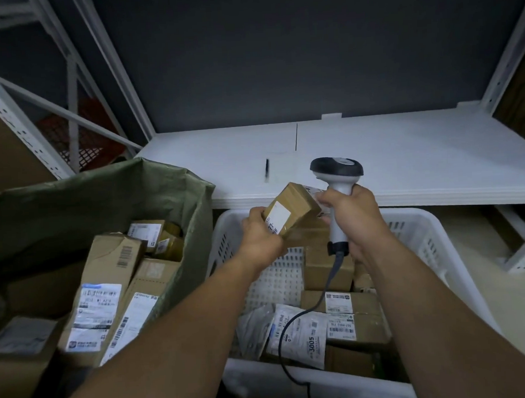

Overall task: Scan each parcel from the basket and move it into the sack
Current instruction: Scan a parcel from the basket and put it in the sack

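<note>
The open green woven sack [176, 203], already holding several cardboard parcels, stands just left of the white perforated plastic basket [421, 236], where more parcels wait. Risk: the grey scanner cord [287, 328] trails across the basket contents and could snag a parcel or drag on the next reach. Risk: the scan may fail if the label faces away from the scanner head. The left hand [262, 240] is closed around the small brown cardboard parcel [290, 208], held above the basket. The right hand [355, 221] is closed around the white handheld barcode scanner [336, 176], its fingertips touching the parcel.
</note>
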Demonstrator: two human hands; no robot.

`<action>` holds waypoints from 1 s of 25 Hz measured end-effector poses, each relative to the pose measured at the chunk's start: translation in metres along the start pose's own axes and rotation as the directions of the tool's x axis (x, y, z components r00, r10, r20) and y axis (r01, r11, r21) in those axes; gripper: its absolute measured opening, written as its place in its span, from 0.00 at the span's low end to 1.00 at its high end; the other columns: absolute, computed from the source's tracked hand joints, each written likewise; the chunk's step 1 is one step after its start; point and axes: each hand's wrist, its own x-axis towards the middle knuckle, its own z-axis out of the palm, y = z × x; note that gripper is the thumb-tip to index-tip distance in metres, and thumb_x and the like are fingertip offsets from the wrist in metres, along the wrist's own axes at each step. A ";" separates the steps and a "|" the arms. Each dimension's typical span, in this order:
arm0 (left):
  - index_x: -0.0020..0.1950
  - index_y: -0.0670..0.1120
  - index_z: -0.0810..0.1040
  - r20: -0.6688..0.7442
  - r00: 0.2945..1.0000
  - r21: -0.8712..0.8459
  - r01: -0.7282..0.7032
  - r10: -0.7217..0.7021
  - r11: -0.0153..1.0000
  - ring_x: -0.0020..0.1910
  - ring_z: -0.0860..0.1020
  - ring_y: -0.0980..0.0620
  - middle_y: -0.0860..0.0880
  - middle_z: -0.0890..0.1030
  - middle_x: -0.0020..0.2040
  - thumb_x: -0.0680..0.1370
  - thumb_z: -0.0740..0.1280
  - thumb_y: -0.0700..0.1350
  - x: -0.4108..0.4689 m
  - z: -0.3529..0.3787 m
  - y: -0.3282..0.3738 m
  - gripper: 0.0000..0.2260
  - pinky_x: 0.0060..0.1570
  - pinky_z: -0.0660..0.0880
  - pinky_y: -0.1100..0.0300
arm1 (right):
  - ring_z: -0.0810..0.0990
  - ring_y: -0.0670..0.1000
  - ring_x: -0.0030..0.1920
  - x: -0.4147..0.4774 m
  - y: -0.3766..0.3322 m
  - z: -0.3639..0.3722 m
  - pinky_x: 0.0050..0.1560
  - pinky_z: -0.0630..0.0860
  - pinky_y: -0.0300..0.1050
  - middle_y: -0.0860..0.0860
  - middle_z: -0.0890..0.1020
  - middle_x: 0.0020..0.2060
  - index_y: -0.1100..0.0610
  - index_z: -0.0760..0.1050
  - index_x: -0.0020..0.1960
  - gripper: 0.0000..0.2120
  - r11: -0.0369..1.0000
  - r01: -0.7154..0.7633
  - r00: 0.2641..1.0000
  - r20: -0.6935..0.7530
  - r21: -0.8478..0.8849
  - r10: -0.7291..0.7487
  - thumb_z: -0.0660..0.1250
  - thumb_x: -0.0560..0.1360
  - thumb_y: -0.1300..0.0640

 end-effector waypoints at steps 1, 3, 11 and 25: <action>0.67 0.54 0.66 0.015 1.000 -0.017 0.001 -0.001 1.000 0.58 0.77 0.44 0.46 0.71 0.63 0.66 0.76 0.37 -0.001 0.001 0.000 0.34 0.41 0.85 0.47 | 0.84 0.56 0.48 0.000 0.001 0.002 0.58 0.81 0.60 0.59 0.84 0.48 0.59 0.79 0.51 0.04 1.000 0.002 1.000 0.002 -0.017 -0.002 0.70 0.76 0.61; 0.69 0.57 0.64 0.047 0.999 -0.037 0.008 -0.006 0.999 0.60 0.75 0.46 0.48 0.68 0.64 0.65 0.77 0.45 -0.004 0.002 0.003 0.37 0.43 0.84 0.53 | 0.85 0.60 0.53 -0.001 0.003 0.006 0.59 0.81 0.61 0.60 0.85 0.51 0.58 0.79 0.52 0.06 0.998 0.004 1.000 0.028 -0.059 -0.003 0.70 0.76 0.59; 0.64 0.57 0.69 -0.074 0.969 0.109 -0.229 0.237 0.967 0.68 0.66 0.49 0.47 0.55 0.73 0.69 0.75 0.29 -0.013 -0.001 0.003 0.33 0.44 0.68 0.83 | 0.83 0.51 0.43 -0.002 0.006 0.008 0.43 0.81 0.50 0.56 0.84 0.46 0.61 0.79 0.54 0.06 0.999 -0.024 0.998 0.059 -0.023 0.025 0.68 0.79 0.61; 0.55 0.47 0.78 -0.169 0.985 -0.534 -0.122 0.036 0.837 0.57 0.80 0.49 0.47 0.81 0.57 0.78 0.74 0.45 -0.016 0.009 0.028 0.09 0.62 0.76 0.49 | 0.86 0.54 0.46 0.003 0.017 0.005 0.52 0.84 0.54 0.51 0.86 0.47 0.54 0.80 0.54 0.10 0.998 -0.037 0.996 -0.081 0.057 0.041 0.73 0.75 0.64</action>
